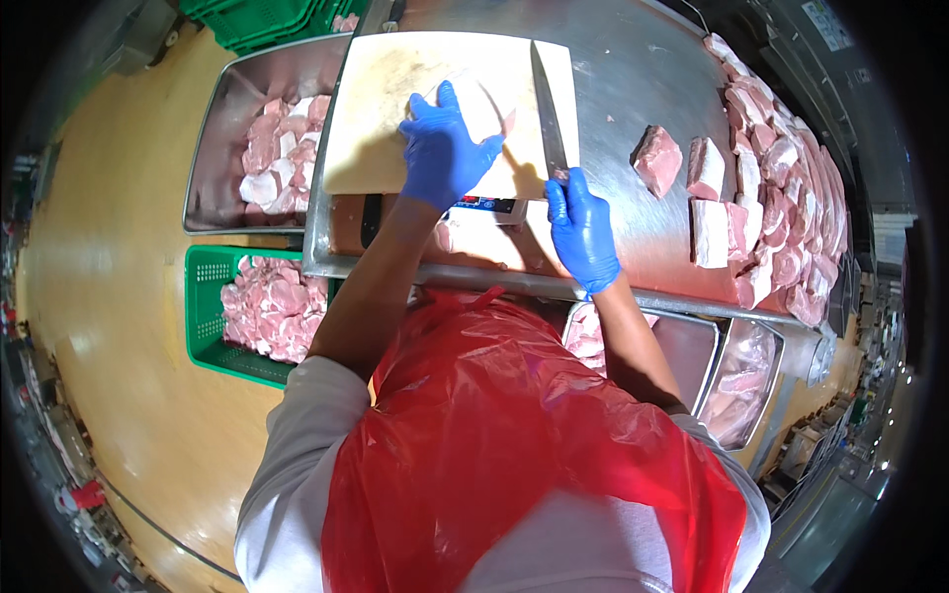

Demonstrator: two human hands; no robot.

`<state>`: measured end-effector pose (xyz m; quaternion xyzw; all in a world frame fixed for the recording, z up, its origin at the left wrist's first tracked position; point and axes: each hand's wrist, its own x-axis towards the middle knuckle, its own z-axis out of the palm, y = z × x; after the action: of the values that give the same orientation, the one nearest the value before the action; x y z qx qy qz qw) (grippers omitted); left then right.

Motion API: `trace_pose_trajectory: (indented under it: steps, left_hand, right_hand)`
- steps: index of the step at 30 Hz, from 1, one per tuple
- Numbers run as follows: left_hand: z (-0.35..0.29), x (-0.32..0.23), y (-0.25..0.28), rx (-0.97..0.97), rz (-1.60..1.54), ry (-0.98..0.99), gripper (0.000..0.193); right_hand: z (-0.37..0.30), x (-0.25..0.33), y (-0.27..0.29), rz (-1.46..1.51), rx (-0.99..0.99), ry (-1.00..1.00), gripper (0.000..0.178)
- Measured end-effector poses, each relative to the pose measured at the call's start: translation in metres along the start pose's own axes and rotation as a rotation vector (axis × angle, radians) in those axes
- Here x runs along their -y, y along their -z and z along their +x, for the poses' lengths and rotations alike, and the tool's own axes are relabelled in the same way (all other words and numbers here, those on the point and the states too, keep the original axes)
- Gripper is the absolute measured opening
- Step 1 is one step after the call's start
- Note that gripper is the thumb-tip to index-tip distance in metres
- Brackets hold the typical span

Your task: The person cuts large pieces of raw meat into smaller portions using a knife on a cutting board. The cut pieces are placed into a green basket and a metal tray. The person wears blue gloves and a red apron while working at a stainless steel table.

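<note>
In the head view, the left hand [445,148], in a blue glove, lies over the middle of a cream cutting board [376,89], fingers spread wide and palm down. It presses or rests on a thin pale piece [508,123] whose edge shows pink beside the fingers; most of it is covered, and its colour nearly melts into the board, so its full shape cannot be told.

The right hand [583,232], gloved in the same blue, is curled closed around the handle of a knife [547,109], just off the board's near right corner. The blade is long, dark grey and narrow, tapering to a point by the board's far edge and lying along its right side.

The board sits toward the left edge of a steel desk [623,79], over part of a small scale [489,210] near the desk's near edge. Along the desk's right edge spreads a heap of meat [781,203], pink with white fat; one blocky chunk [657,161] lies apart, left of it. Beyond the desk's left edge stand a metal tub [213,193] and a green crate [205,316], both holding meat.
</note>
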<state>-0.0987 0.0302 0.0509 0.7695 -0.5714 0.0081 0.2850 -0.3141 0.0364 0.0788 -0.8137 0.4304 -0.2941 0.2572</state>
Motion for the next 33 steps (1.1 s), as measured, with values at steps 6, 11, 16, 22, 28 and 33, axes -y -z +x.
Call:
trace_pose_trajectory:
  steps: [6, 11, 16, 22, 28, 33]
  left_hand:
    - [0.046, 0.048, 0.018, 0.341, -0.094, -0.378, 0.105]
    - [0.019, 0.077, 0.022, -0.115, -0.402, -0.349, 0.081]
    - [-0.063, 0.054, 0.003, -0.005, -0.903, 0.422, 0.05]
    - [-0.088, 0.062, 0.03, -0.2, -0.668, 0.351, 0.031]
    - [-0.104, 0.095, 0.032, -0.29, -0.663, 0.384, 0.028]
    - [-0.1, 0.102, 0.038, -0.34, -0.622, 0.378, 0.026]
  right_hand:
    - [-0.005, -0.017, 0.005, -0.069, 0.057, -0.031, 0.019]
    - [-0.032, -0.035, -0.004, -0.303, 0.152, -0.03, 0.018]
    - [-0.004, 0.007, -0.035, -0.298, 0.233, 0.113, 0.016]
    - [0.069, 0.066, -0.089, -0.305, 0.284, 0.225, 0.016]
    - [0.042, 0.039, -0.078, -0.501, 0.452, 0.202, 0.026]
    - [-0.009, 0.01, 0.005, -0.704, 0.685, 0.091, 0.021]
